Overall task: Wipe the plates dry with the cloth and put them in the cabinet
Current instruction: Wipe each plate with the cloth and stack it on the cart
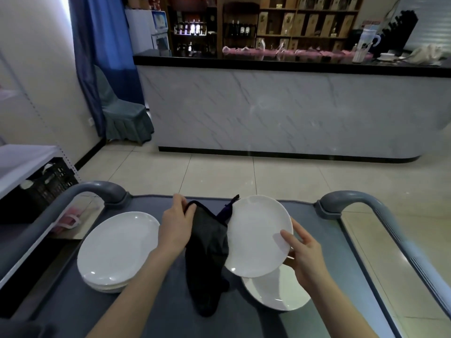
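One plate (256, 235) is up off the worktop (156, 311) in the head view, and that is the one you are working on. Your right hand (303, 251) grips it by the near rim, thumb laid across the face and fingers curled behind. It stands tilted just right of the cloth (207, 250), its left edge touching the fabric. Your left hand (174, 229) pinches the cloth's top hem, and the rest hangs limp and trails onto the worktop.

I judge that you are only part of the way through. A stack of plates (117, 247) sits left of the cloth, and a single plate (275, 292) lies flat to the right of it, under the held one. I cannot tell which pile is dried and which is still wet. I cannot pick out a cabinet for certain either, so all the putting away looks to be still ahead of you.

The plates are round, shallow and glossy white, with a smooth glaze that catches small spots of light. Expect them to be slick if damp. The cloth is dark and matte, soft enough to fold on itself, with a stitched border and a small loop at its far corner. The worktop is flat grey with a raised edge, and curved grey handles (102, 191) rise beyond the cloth on either side.
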